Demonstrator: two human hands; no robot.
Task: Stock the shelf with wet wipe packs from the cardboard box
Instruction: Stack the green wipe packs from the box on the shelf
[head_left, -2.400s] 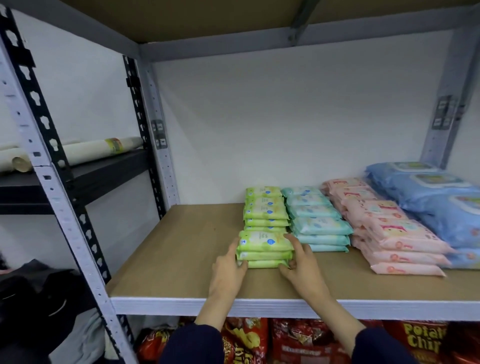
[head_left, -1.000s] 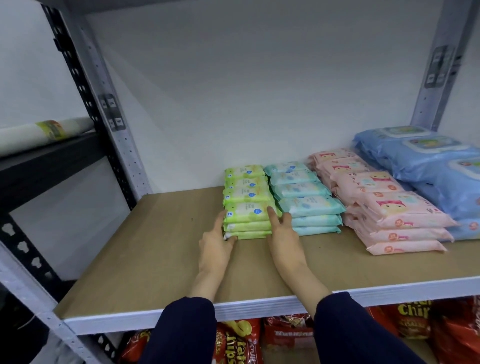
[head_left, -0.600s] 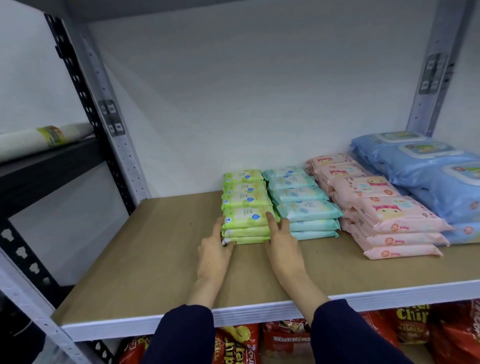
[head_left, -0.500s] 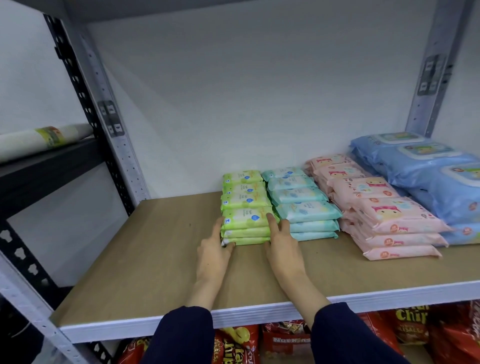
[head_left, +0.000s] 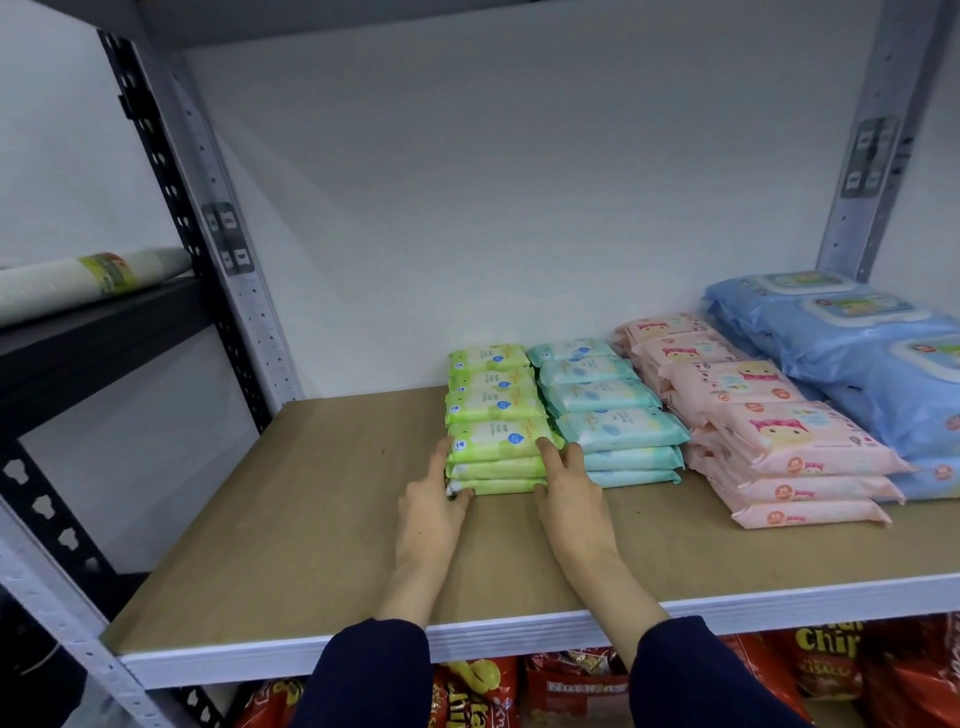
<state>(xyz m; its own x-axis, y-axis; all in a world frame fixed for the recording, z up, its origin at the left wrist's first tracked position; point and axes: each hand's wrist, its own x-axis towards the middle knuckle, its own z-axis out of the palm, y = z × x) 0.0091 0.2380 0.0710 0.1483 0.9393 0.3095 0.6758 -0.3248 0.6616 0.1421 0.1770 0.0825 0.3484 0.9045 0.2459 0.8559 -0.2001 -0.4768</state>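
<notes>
1: Both hands were where, and holding what?

2: Neither gripped anything. The left hand (head_left: 431, 514) laid straight fingers (head_left: 438, 460) against the left side of the front green packs (head_left: 493, 452). The right hand (head_left: 571, 504) lay flat along their right side, reaching into the seam beside the teal packs (head_left: 618, 431). That stack sat 3 high, mid-shelf.

1: How would those packs handle?

2: Soft, light and slick in their film, I judged, so a stack could slide or splay. Squeezing the 2 sides low down looked safest.

1: Room?

2: Bare shelf board (head_left: 291, 519) ran wide from the left post (head_left: 244, 312) to the green row. Rightward it was tight, with teal just beside green, then pink packs (head_left: 779, 441), then blue packs (head_left: 872, 374). The front edge (head_left: 519, 633) lay under the forearms. No cardboard box showed.
</notes>
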